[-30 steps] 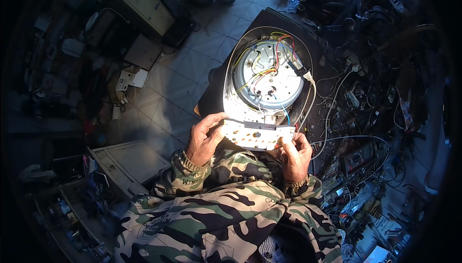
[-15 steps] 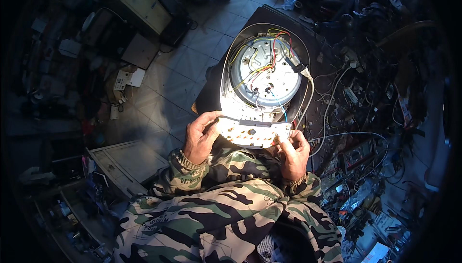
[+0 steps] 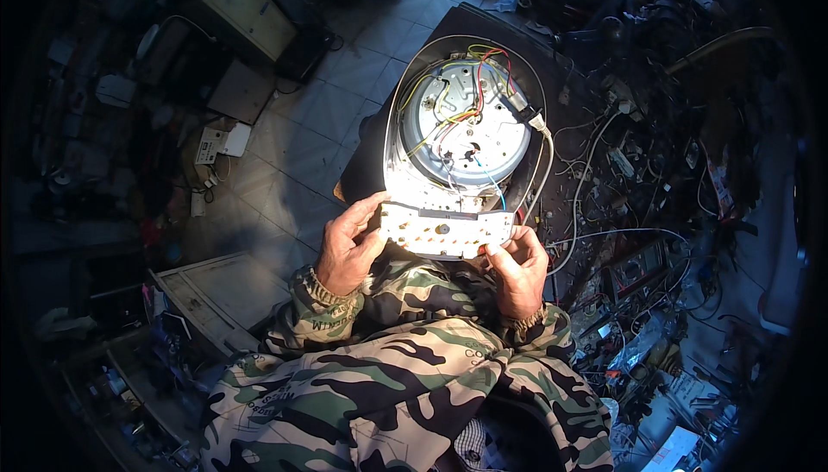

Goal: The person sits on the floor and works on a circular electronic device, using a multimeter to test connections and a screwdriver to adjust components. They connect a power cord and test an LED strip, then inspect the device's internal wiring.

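Note:
My left hand [image 3: 345, 252] grips the left end of a white control panel [image 3: 414, 232], thumb in front and fingers behind. The panel is long and narrow, with a dark bar along its top edge and rows of small orange-brown spots. My right hand [image 3: 519, 273] pinches its right end between thumb and fingers. Just beyond the panel lies an opened appliance, like a rice cooker seen from below, with a round metal base [image 3: 470, 161] inside an oval shell. Red, yellow and blue wires [image 3: 480, 84] cross the base. A plug [image 3: 528, 112] with a pale cord sits at its right.
The appliance rests on a dark bench [image 3: 561, 66] strewn with small scraps at right. A pale cable [image 3: 595, 140] curves over it. A multimeter-like device [image 3: 634, 273] lies among clutter. At left are a pale board [image 3: 228, 295], a cabinet [image 3: 250, 10] and the tiled floor [image 3: 315, 118].
Everything in view has shifted slightly left and up. Both hands still hold the panel, which now shows a little more squarely, its left end more exposed.

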Demonstrator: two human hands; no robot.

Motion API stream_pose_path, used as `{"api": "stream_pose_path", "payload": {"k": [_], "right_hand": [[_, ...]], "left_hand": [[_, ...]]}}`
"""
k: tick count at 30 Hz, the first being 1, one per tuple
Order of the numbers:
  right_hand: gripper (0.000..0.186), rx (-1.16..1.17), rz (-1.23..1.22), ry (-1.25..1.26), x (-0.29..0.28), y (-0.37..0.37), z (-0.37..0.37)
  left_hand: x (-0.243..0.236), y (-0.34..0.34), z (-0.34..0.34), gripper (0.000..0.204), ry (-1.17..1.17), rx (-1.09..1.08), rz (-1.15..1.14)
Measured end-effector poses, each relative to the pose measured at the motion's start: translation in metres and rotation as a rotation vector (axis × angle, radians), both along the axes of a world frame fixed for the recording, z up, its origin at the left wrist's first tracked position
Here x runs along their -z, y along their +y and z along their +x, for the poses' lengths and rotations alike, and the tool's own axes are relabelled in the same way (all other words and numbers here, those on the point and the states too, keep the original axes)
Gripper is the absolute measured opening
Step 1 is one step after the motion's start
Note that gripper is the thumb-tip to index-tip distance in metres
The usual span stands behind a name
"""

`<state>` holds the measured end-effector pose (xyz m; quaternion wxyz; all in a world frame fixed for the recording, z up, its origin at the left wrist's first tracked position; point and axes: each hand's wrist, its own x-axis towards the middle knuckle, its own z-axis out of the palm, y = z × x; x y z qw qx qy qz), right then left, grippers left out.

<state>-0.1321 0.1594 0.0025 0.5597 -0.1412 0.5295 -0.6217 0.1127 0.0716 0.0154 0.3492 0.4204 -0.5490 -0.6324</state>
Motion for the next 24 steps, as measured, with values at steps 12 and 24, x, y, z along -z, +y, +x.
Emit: {"api": "stream_pose_path", "payload": {"k": [12, 24], "right_hand": [[0.026, 0.016, 0.0, 0.016, 0.003, 0.001, 0.0], [0.018, 0.028, -0.055, -0.026, 0.007, 0.004, -0.003]], "left_hand": [[-0.005, 0.001, -0.004, 0.054, -0.013, 0.004, 0.032], [-0.013, 0.005, -0.015, 0.063, -0.118, -0.033, 0.034]]}}
